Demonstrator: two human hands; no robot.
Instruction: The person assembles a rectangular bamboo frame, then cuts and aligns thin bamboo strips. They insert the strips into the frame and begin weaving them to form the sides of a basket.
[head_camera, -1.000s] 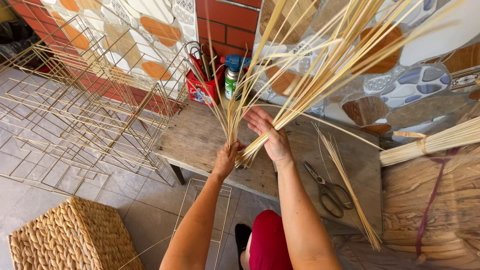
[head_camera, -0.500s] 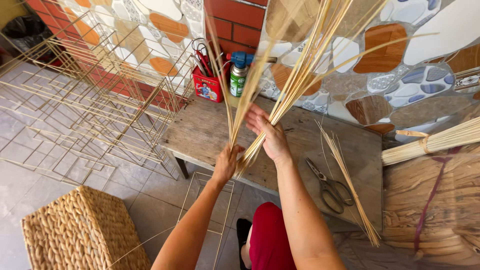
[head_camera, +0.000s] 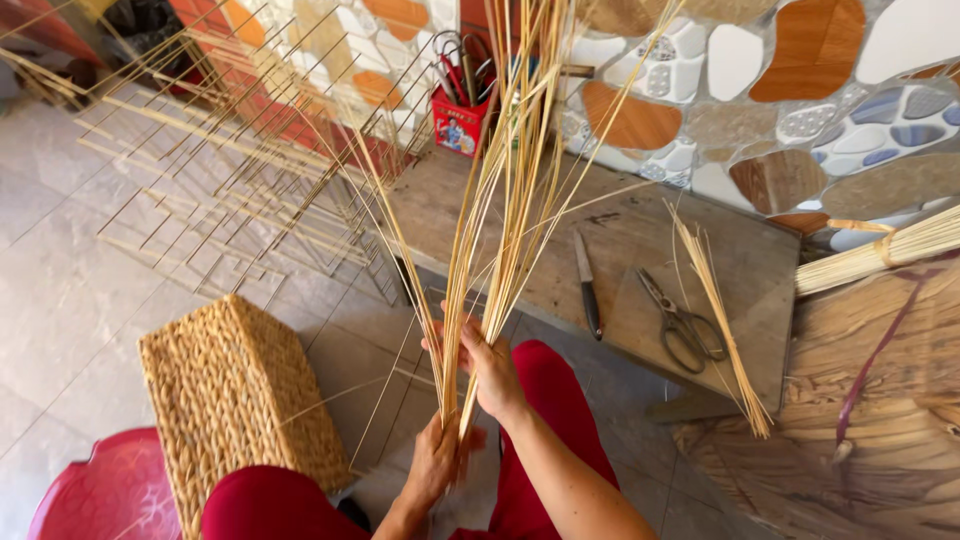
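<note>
At lower centre, the left hand clenches its grip around the base of a bundle of pale reed strands, which fan upward to the top of the frame. Just above, the right hand grasps the same strands. Right of centre, a knife and scissors lie on the wooden worktop; a woven basket stands at lower left.

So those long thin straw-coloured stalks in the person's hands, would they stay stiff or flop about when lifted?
Probably springy rather than stiff: the stalks fan apart and bow outward above the grip. They look light, since the left hand and right hand hold the whole bunch upright by its lower end. Single strands seem thin, so likely easy to snap.
</note>
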